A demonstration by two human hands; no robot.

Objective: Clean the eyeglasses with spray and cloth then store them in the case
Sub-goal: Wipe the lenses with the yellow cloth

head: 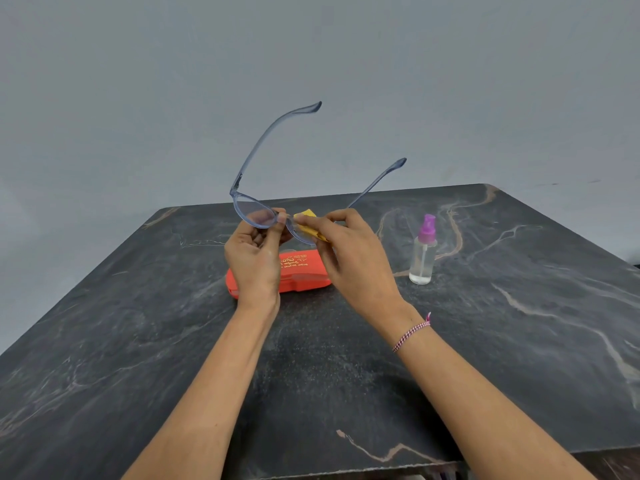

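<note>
One pair of eyeglasses [255, 216], translucent blue frame, held in the air above the table [519, 306] and over the case, both temple arms unfolded and pointing up and away. Wiping stage judged in progress; storage not yet done.

Risks noted, as judgement:
- Support at one small point near the bridge only. Hard rubbing on the far lens likely to twist the frame or strain the hinge.
- Open arms unsupported; a slip of the pinch would drop the pair onto the hard stone top or the case below.
- Bare fingertips close to the near lens; fresh smears likely if allowed to slide onto it.
- Cloth bunched small; skin contact with the lens possible at its edge.

Left hand [254, 261]: fingers curled, pinching the frame beside the near lens at the bridge.

Right hand [349, 254]: thumb and fingers closed in a pinch on the yellow cloth [308, 221], pressed to the other lens, which is largely hidden behind it. Striped thread bracelet [412, 332] on that wrist.

Case [301, 275]: orange-red, gold lettering, lid closed, lying flat under the hands.

Spray bottle [423, 252]: clear, purple head, upright, to the right of the case and apart from it, untouched.
</note>
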